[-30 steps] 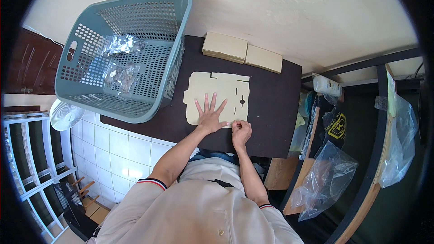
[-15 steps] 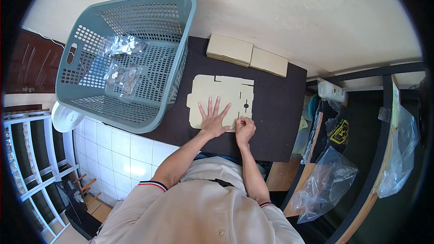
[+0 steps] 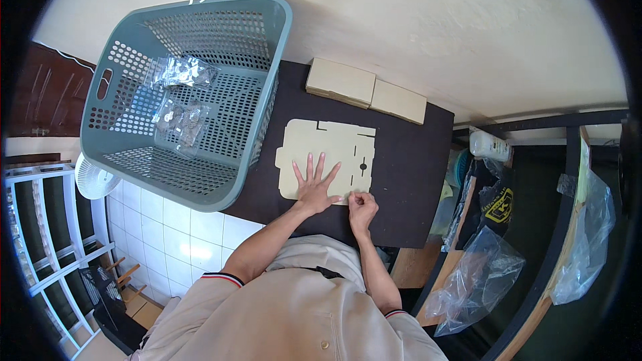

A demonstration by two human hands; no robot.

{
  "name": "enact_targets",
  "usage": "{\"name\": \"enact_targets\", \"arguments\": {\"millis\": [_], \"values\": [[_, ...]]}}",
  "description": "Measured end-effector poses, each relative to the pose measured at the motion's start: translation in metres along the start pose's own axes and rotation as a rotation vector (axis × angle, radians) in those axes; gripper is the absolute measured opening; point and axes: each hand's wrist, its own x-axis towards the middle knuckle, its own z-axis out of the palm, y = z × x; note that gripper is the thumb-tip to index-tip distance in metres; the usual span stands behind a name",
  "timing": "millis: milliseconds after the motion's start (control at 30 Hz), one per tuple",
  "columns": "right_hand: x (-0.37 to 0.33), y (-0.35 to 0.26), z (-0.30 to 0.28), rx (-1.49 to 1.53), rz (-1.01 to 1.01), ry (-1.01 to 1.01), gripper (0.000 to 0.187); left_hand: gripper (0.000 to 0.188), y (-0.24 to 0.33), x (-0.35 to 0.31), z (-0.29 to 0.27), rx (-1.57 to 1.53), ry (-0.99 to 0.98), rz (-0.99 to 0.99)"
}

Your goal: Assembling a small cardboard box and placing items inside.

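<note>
A flat, tan cardboard box blank [image 3: 328,137] with cut slots and a round hole lies on the dark table. Spread over its near middle part, my left hand [image 3: 314,187] presses down, open, with the fingers apart. At the near right corner of the blank my right hand [image 3: 362,212] is closed, thumb and fingers pinched together at the cardboard edge. Exactly how much of the edge sits between those fingers is hidden.
Two stacks of folded cardboard [image 3: 341,80] stand along the table's back, by the wall. A large grey-green basket [image 3: 234,187] with clear bags [image 3: 184,120] in it covers the left side. To the right are a shelf frame [image 3: 560,227] and plastic bags [image 3: 478,281].
The whole view has shifted slightly, so the table and basket sit lower in the picture. Both hands keep nearly the same places on the cardboard.
</note>
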Motion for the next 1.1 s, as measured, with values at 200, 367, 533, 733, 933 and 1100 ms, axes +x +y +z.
{"name": "enact_targets", "arguments": {"millis": [200,367,533,733,933,1100], "values": [[0.051,-0.003,0.022,-0.030,-0.012,0.077,0.013,0.110,0.004,0.001,-0.002,-0.006,-0.022,0.005],[0.054,-0.007,0.022,0.007,-0.048,0.015,0.010,0.111,-0.002,0.003,0.006,-0.005,0.023,0.019],[0.049,-0.006,0.020,0.042,0.028,-0.032,0.010,0.108,0.002,0.001,-0.005,-0.024,-0.030,0.006],[0.054,-0.007,0.022,0.027,0.023,-0.031,0.011,0.107,0.000,0.002,-0.004,-0.030,-0.012,0.010],[0.076,-0.015,0.031,-0.006,0.066,-0.029,0.010,0.108,0.000,0.003,-0.004,-0.037,-0.002,0.004],[0.098,-0.012,0.041,-0.011,-0.045,0.034,0.011,0.108,0.001,0.004,-0.005,-0.034,0.011,0.012]]}}
